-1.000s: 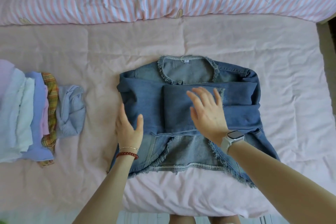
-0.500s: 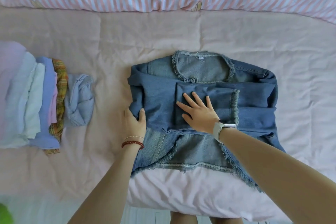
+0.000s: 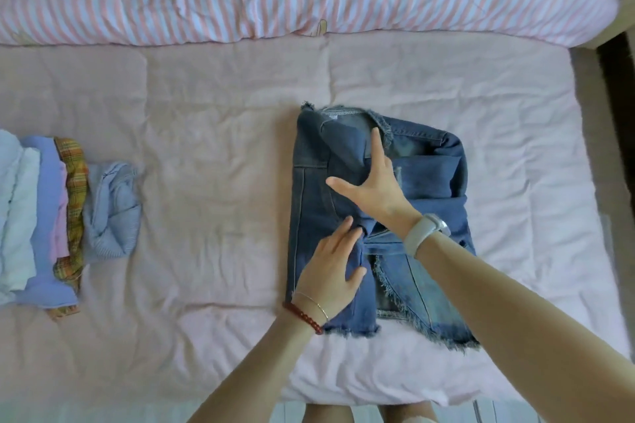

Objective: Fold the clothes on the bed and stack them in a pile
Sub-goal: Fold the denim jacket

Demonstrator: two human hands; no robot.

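A blue denim jacket [image 3: 433, 187] with frayed edges lies on the pink bed sheet [image 3: 213, 161], right of centre. Its left side is folded over onto the middle, so it forms a narrow upright rectangle. My right hand [image 3: 374, 189] lies flat on the jacket's middle with fingers spread, pressing the fold. My left hand [image 3: 329, 271] rests on the lower part of the folded panel, fingers straight and pointing up toward the right wrist. A pile of folded clothes [image 3: 41, 216] sits at the left edge of the bed.
A light blue knit garment [image 3: 111, 209] lies folded beside the pile. A pink striped duvet [image 3: 309, 0] runs along the far side of the bed. The bed's near edge is just below the jacket, and its right edge is at the frame's right side.
The jacket's left side has been folded over to the right, narrowing it. My left hand moved from the left edge onto the folded panel; my right hand shifted and spread its fingers.
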